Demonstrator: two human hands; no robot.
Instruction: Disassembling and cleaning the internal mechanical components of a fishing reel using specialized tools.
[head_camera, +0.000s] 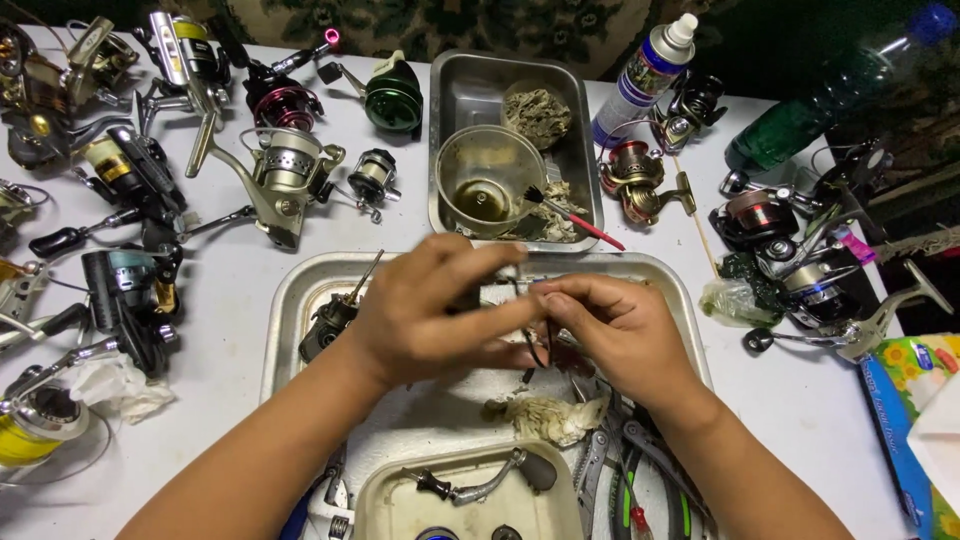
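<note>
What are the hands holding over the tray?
Both hands pinch a small dark part between the fingertips above the metal tray; what it is cannot be told.

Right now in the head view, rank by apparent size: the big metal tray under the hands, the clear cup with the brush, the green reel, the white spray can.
1. Big metal tray
2. Clear cup
3. White spray can and green reel: too alike to rank.
</note>
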